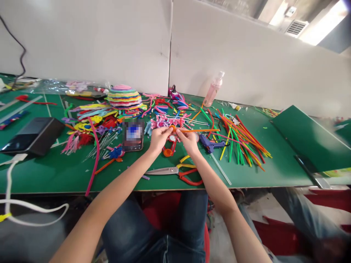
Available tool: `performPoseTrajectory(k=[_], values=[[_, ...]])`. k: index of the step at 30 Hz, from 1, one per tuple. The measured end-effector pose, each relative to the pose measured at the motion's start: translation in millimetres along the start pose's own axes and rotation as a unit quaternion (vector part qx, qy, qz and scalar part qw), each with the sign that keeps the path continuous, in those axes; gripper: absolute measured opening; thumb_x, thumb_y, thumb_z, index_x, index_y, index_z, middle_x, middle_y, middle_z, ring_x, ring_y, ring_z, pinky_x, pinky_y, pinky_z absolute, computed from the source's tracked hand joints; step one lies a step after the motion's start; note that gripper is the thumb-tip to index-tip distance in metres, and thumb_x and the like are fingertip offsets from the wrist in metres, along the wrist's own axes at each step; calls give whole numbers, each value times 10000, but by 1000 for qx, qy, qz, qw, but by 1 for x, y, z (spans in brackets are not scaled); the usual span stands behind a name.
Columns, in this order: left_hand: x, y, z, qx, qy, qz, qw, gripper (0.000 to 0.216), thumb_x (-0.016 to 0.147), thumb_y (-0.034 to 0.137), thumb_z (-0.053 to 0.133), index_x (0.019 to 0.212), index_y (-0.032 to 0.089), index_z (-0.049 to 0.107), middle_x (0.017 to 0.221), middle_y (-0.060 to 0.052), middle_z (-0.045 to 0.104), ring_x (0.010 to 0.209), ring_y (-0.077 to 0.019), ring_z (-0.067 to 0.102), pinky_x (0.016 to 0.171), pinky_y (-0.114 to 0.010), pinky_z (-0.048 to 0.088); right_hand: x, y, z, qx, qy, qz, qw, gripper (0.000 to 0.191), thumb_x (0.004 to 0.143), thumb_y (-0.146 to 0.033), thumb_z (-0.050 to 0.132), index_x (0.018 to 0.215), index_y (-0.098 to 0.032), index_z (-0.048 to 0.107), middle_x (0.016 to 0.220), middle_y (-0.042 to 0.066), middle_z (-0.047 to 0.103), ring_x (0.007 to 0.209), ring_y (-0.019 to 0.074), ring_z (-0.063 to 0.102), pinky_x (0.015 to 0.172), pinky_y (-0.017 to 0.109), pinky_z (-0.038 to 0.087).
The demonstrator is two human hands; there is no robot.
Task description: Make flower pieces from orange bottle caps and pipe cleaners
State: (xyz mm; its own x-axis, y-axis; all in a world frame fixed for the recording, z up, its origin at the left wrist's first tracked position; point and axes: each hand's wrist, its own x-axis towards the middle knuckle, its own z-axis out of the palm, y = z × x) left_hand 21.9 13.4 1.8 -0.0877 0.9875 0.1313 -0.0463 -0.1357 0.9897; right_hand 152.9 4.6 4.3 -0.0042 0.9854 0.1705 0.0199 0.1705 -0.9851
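Observation:
Both my hands meet over the middle of the green table, pinching an orange pipe cleaner (204, 130). Its left end is wound into a small coil between the fingertips; the straight rest points right. My left hand (159, 139) is closed on the coiled end, and my right hand (188, 141) is closed just beside it. Below them lies a small red piece with an orange disc (167, 152). Scissors (166, 170) with yellow and red handles rest nearer the table edge. A purple glue gun (210, 143) lies right of my right hand, a clear glue stick (221, 170) at its nozzle.
Loose pipe cleaners (244, 140) fan out on the right. A phone (132, 144), a striped dome (124, 96) and colourful pipe-cleaner pieces (97, 118) lie left. A pink bottle (213, 89) stands by the wall. A black device (34, 135) sits far left. Another person's leg (296, 215) shows lower right.

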Motion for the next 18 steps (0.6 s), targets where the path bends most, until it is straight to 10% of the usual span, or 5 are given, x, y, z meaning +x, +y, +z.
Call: performPoseTrajectory(k=[5, 13, 15, 18], values=[[7, 7, -14, 177, -100, 61, 977, 302, 797, 407, 587, 751, 137, 713, 621, -27, 666, 555, -142, 559, 523, -238, 359, 4, -2, -13, -119, 21, -13, 993, 317, 758, -456, 632, 788, -153, 722, 608, 24, 671, 523, 141, 577, 499, 245, 419], [3, 21, -24, 537, -210, 209, 790, 215, 861, 320, 557, 860, 207, 740, 827, -75, 742, 803, -243, 679, 600, -276, 384, 5, -6, -26, -217, -144, -27, 965, 200, 789, -330, 613, 757, -168, 724, 579, 3, 662, 529, 123, 588, 536, 227, 418], [3, 21, -25, 521, -214, 214, 798, 215, 853, 330, 570, 848, 201, 742, 831, -76, 744, 796, -241, 681, 618, -279, 411, 4, -9, -25, -225, -147, -37, 963, 193, 798, -315, 600, 734, -164, 702, 555, -9, 631, 508, 105, 552, 527, 221, 398], [3, 20, -22, 384, -158, 177, 893, 277, 858, 384, 551, 875, 183, 740, 829, -68, 747, 739, -202, 675, 645, -269, 453, 3, -7, -17, -136, -78, -39, 987, 258, 805, -406, 592, 740, -168, 666, 596, -6, 625, 527, 98, 530, 520, 221, 396]])
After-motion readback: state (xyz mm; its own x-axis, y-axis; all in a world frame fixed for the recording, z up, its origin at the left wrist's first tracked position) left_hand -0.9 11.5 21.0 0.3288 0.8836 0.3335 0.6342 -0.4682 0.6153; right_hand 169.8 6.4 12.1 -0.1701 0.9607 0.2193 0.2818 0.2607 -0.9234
